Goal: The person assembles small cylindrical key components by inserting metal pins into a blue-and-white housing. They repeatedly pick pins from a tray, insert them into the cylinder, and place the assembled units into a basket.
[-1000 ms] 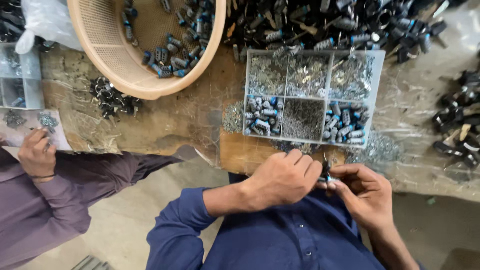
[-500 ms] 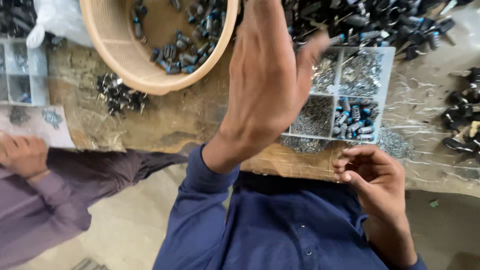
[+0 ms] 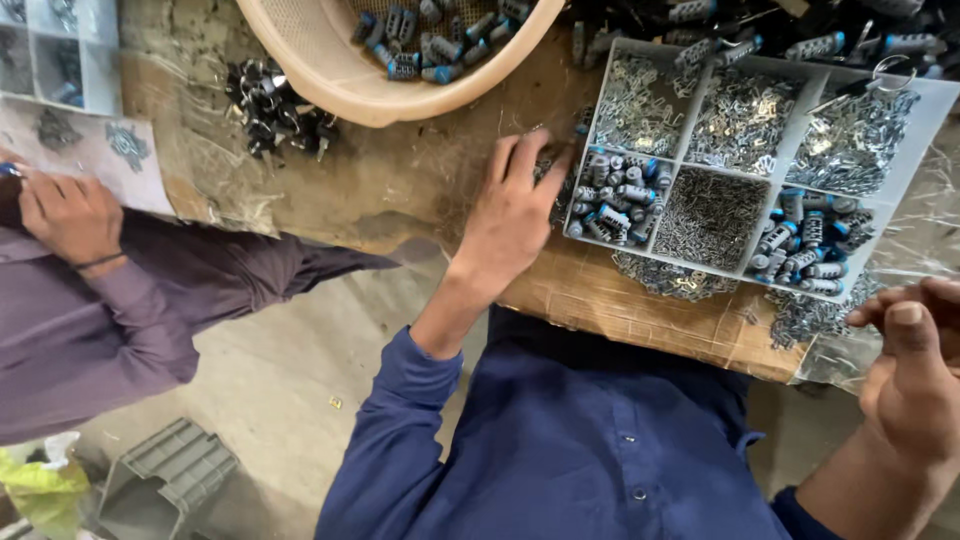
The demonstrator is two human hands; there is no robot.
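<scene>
Left hand (image 3: 515, 215) spread open, empty, reaching into the clear compartmented plastic tray (image 3: 905, 150) for small blue-and-silver cylindrical parts (image 3: 612, 205) — picking step; right hand (image 3: 915, 365) loosely curled, contents indiscernible. Next: pinch one part.

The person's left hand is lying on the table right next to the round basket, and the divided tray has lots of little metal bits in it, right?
Not quite. The head view shows the left hand beside the divided tray, fingertips at its near-left compartment, not by the round basket. The tray does hold little metal bits.
</scene>
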